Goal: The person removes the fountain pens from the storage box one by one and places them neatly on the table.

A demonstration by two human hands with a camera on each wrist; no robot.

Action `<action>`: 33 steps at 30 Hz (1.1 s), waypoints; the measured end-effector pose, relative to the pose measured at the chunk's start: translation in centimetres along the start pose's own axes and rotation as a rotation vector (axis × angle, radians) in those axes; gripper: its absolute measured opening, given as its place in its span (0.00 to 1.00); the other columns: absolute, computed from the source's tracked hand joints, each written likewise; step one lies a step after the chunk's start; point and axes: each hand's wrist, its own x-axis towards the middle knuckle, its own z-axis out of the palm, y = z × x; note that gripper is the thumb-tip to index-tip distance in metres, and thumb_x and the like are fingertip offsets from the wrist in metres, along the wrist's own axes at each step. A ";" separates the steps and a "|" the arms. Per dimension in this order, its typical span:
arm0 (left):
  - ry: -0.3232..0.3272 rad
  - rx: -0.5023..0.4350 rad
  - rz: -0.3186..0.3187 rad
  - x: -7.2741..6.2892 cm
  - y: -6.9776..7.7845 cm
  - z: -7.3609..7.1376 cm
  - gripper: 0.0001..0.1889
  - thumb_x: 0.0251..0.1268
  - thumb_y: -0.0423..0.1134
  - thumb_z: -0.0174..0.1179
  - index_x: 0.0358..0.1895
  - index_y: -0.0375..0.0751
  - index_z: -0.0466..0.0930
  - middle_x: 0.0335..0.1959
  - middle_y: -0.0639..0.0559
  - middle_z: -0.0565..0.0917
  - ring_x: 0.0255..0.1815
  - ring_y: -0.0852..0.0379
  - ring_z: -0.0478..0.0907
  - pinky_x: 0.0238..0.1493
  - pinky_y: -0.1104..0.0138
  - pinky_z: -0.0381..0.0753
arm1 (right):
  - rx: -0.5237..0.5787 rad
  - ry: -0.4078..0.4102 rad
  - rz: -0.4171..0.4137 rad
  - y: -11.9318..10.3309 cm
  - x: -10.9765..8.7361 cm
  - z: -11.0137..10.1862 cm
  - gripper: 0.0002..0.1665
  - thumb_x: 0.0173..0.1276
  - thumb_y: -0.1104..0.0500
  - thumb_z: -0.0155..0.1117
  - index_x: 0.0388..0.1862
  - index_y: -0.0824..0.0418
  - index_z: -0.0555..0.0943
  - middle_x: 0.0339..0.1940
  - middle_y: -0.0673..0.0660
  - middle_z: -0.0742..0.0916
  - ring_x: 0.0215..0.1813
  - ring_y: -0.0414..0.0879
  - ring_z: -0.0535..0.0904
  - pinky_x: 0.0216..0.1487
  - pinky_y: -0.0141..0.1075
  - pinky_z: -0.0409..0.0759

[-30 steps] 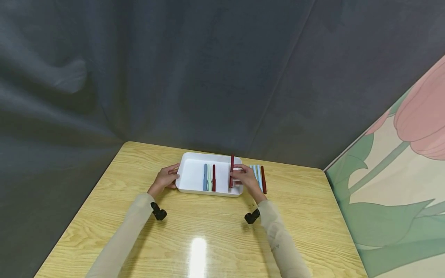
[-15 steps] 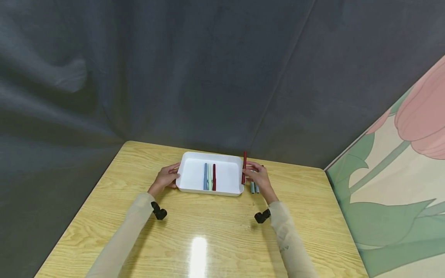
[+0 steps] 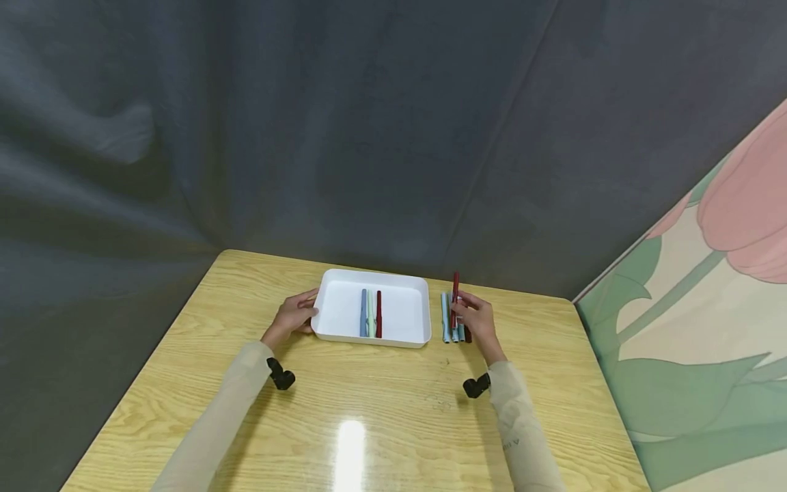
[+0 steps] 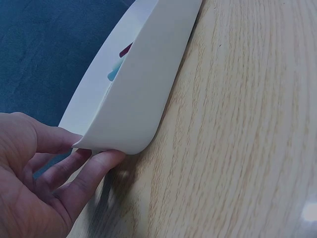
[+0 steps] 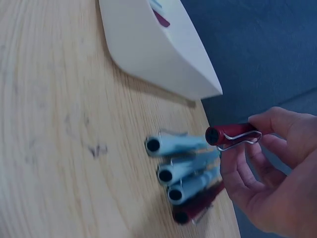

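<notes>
White tray set on wood-grain tabletop; its left end is pinched between thumb and fingers of the left hand. To the right of the tray, a red pen is pinched in the right hand, wire clip exposed. It is held over a row of pens beside the tray's right end: three light blue pens are laid nearest the tray, a second red pen farthest from it. Whether the row is touched by the held pen cannot be told. Inside the tray, near its middle, a blue pen, a pale green pen and a third red pen are laid side by side, in that order toward the tray's right end. Beyond the tray, a dark curtain is hung.
</notes>
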 end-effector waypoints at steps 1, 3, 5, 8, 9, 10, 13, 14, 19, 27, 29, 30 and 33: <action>0.001 -0.002 0.001 0.0 0.0 0.0 0.32 0.77 0.29 0.54 0.82 0.42 0.62 0.74 0.28 0.72 0.37 0.55 0.87 0.24 0.69 0.85 | -0.011 0.018 -0.005 0.0 -0.1 -0.3 0.26 0.75 0.68 0.66 0.69 0.74 0.77 0.49 0.66 0.86 0.33 0.39 0.84 0.37 0.32 0.88; 0.005 -0.002 0.004 0.1 0.0 0.1 0.32 0.77 0.29 0.55 0.82 0.42 0.62 0.74 0.28 0.72 0.37 0.55 0.87 0.24 0.70 0.85 | -0.048 0.054 -0.016 0.2 -0.1 -0.8 0.26 0.75 0.68 0.66 0.69 0.74 0.78 0.49 0.66 0.85 0.32 0.38 0.84 0.36 0.30 0.87; 0.015 -0.004 -0.004 0.1 0.0 0.2 0.32 0.77 0.29 0.55 0.82 0.43 0.63 0.73 0.29 0.73 0.37 0.54 0.87 0.24 0.70 0.84 | -0.085 0.094 -0.023 0.5 -0.2 -1.2 0.25 0.74 0.68 0.66 0.68 0.74 0.79 0.47 0.64 0.86 0.31 0.38 0.84 0.35 0.29 0.86; 0.022 0.003 -0.016 -0.1 0.1 0.3 0.32 0.77 0.29 0.55 0.82 0.42 0.63 0.73 0.29 0.73 0.38 0.54 0.87 0.24 0.69 0.85 | -0.108 0.147 -0.027 1.1 -0.3 -1.8 0.24 0.73 0.69 0.66 0.66 0.75 0.80 0.42 0.60 0.86 0.30 0.40 0.85 0.32 0.29 0.87; 0.024 0.005 -0.022 -0.2 0.1 0.3 0.32 0.77 0.29 0.55 0.82 0.43 0.63 0.73 0.29 0.73 0.38 0.54 0.87 0.24 0.69 0.85 | -0.116 0.163 -0.025 1.3 -0.3 -1.9 0.23 0.72 0.69 0.67 0.65 0.75 0.80 0.40 0.59 0.87 0.29 0.40 0.86 0.31 0.30 0.87; 0.028 0.007 -0.027 -0.2 0.2 0.3 0.32 0.77 0.29 0.55 0.82 0.43 0.63 0.73 0.29 0.73 0.38 0.54 0.87 0.24 0.69 0.85 | -0.123 0.174 -0.026 1.4 -0.3 -2.1 0.23 0.72 0.70 0.67 0.64 0.75 0.81 0.38 0.58 0.87 0.29 0.41 0.87 0.31 0.31 0.87; 0.035 0.008 -0.039 -0.4 0.3 0.4 0.32 0.76 0.29 0.56 0.82 0.43 0.63 0.73 0.29 0.73 0.38 0.56 0.87 0.24 0.69 0.85 | -0.174 0.203 -0.034 1.8 -0.1 -2.7 0.21 0.71 0.70 0.68 0.61 0.76 0.83 0.36 0.60 0.88 0.30 0.44 0.86 0.31 0.32 0.87; 0.036 0.008 -0.039 -0.4 0.3 0.4 0.32 0.76 0.29 0.56 0.82 0.43 0.63 0.73 0.29 0.73 0.38 0.56 0.87 0.24 0.69 0.85 | -0.199 0.208 -0.037 1.9 -0.1 -2.9 0.20 0.70 0.70 0.68 0.60 0.76 0.83 0.37 0.62 0.89 0.31 0.44 0.86 0.31 0.31 0.87; 0.041 -0.001 -0.040 -0.3 0.2 0.6 0.32 0.77 0.29 0.56 0.82 0.43 0.63 0.73 0.29 0.73 0.36 0.56 0.87 0.24 0.70 0.84 | -0.308 0.239 -0.027 2.1 0.0 -3.6 0.18 0.70 0.69 0.69 0.57 0.75 0.85 0.45 0.70 0.90 0.34 0.41 0.83 0.31 0.26 0.80; 0.034 -0.008 -0.024 0.0 0.0 0.6 0.32 0.77 0.30 0.56 0.82 0.43 0.63 0.73 0.30 0.73 0.36 0.56 0.87 0.23 0.70 0.84 | -0.419 0.196 0.000 2.8 -0.2 -3.9 0.17 0.71 0.66 0.70 0.55 0.75 0.86 0.47 0.72 0.90 0.46 0.62 0.87 0.30 0.26 0.76; 0.032 -0.009 -0.014 -0.1 0.0 0.6 0.32 0.77 0.30 0.56 0.82 0.42 0.63 0.74 0.29 0.72 0.35 0.56 0.87 0.23 0.70 0.84 | -0.444 0.184 -0.001 3.0 -0.3 -3.9 0.16 0.72 0.65 0.70 0.54 0.75 0.86 0.48 0.72 0.90 0.48 0.65 0.87 0.30 0.27 0.76; 0.032 -0.007 -0.010 -0.1 0.0 0.6 0.32 0.77 0.30 0.55 0.82 0.42 0.63 0.73 0.29 0.72 0.35 0.55 0.87 0.23 0.70 0.84 | -0.451 0.179 -0.001 3.0 -0.4 -3.9 0.16 0.72 0.65 0.70 0.53 0.75 0.86 0.48 0.72 0.90 0.47 0.66 0.87 0.29 0.27 0.77; 0.030 -0.006 -0.012 -0.2 0.1 0.7 0.32 0.77 0.29 0.55 0.81 0.42 0.63 0.73 0.29 0.73 0.36 0.55 0.87 0.23 0.70 0.84 | -0.473 0.190 0.009 3.0 -0.6 -4.0 0.13 0.72 0.64 0.70 0.49 0.74 0.88 0.45 0.71 0.90 0.43 0.65 0.87 0.27 0.29 0.76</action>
